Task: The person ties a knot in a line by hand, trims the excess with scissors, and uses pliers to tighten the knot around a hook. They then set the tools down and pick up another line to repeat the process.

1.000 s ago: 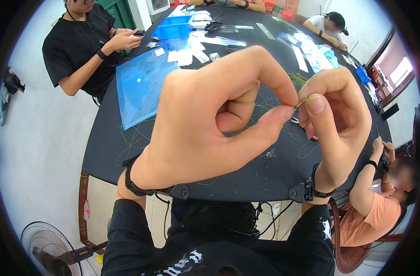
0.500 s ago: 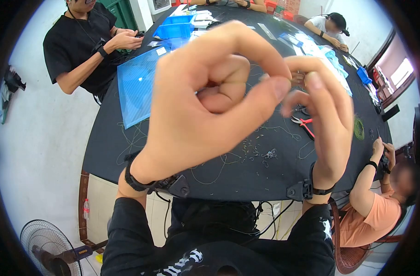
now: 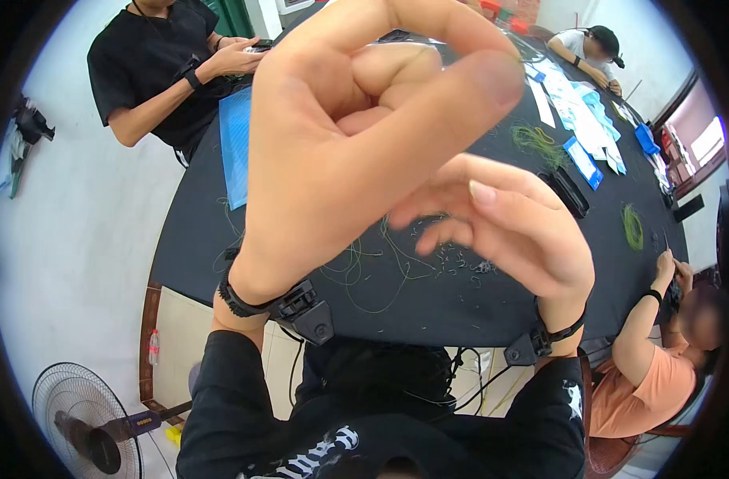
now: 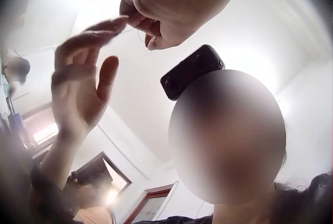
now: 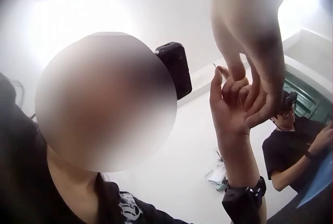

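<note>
My left hand point(image 3: 301, 176) is raised in front of me, thumb and index finger pinched together and the other fingers curled in. A thin line point(image 4: 139, 35) loops from its fingers in the left wrist view, and a tiny pale tip point(image 5: 214, 66) pokes out at the fingertips in the right wrist view. Below and to the right, my right hand point(image 3: 516, 223) has its fingers loosely bent and spread, thumb apart from them. Its fingertips lie close to the left hand's line in the left wrist view.
On the black table point(image 3: 356, 307) lie loose green strands, a small pile of tiny metal pieces point(image 3: 484, 267), green line coils point(image 3: 633, 227) and a black case point(image 3: 566, 191). A blue folder point(image 3: 235, 148) lies left. Other people sit around; a fan point(image 3: 89, 419) stands lower left.
Both hands were together at the fingertips. The left hand has risen with its pinch kept; the right has come away, dropped lower and leftward, and loosened its fingers.
</note>
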Available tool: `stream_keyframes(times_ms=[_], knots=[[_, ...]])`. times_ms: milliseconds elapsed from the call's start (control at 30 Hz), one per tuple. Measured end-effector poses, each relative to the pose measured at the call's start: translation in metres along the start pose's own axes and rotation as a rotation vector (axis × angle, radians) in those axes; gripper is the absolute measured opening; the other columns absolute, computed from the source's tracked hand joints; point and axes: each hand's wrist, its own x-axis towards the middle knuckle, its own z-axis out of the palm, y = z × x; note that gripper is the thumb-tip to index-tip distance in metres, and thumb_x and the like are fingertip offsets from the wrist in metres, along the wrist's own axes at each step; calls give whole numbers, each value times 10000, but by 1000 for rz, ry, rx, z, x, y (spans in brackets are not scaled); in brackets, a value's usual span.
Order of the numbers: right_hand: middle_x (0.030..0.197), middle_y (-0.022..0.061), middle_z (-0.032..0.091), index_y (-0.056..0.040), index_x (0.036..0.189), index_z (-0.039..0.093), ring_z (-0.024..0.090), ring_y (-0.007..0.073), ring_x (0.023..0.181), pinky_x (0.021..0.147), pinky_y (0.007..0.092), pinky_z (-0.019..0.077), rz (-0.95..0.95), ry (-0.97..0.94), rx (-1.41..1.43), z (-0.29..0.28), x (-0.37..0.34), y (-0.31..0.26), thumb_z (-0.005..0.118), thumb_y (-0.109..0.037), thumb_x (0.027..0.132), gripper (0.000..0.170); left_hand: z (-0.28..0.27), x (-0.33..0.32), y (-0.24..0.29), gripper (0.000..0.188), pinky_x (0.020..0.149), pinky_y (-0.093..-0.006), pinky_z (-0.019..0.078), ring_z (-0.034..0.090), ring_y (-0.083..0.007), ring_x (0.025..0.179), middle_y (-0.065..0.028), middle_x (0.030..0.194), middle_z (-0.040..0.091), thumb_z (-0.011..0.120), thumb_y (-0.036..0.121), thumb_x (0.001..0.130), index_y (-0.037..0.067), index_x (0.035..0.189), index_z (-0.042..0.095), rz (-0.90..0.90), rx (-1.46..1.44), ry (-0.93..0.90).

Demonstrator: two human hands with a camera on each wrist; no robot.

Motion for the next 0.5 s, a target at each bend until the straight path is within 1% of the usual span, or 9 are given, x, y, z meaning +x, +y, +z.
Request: stream_keyframes(times_ms=[67,167,267,367,500], knots=[[1235,274,464,126,1257,379,478,347,1141,920,417,412,-100,148,-160,0,3,5,395,-175,911,458,-6,0,-8,215,444,-188,194,302,1,485,68,597,456,550,201,874,11,972,576,-2,33,1],[1231,271,469,122,1254,387,475,352,1148,929,407,409,-50,82,83,-3,7,15,389,-100,898,420,-5,4,-12,226,442,-184,197,313,-2,479,63,600,469,568,221,869,18,967,585,122,43,-34],[1231,192,506,99,1234,440,492,280,1155,939,348,408,53,-70,220,-6,8,18,437,-121,897,403,-2,6,-12,227,442,-184,198,315,-2,479,62,603,473,572,223,867,19,968,587,158,42,-59],[1216,292,477,132,1255,383,508,363,1125,905,381,451,48,-86,173,-3,7,13,394,-69,880,425,-2,7,-10,229,442,-184,198,316,-2,480,61,606,476,576,224,864,20,968,588,145,54,-56],[1215,304,473,144,1265,359,517,366,1117,889,349,473,27,-78,153,-2,5,9,384,-57,875,440,-3,8,-8,231,442,-184,198,318,-2,481,60,609,481,582,226,861,21,968,590,139,64,-51]])
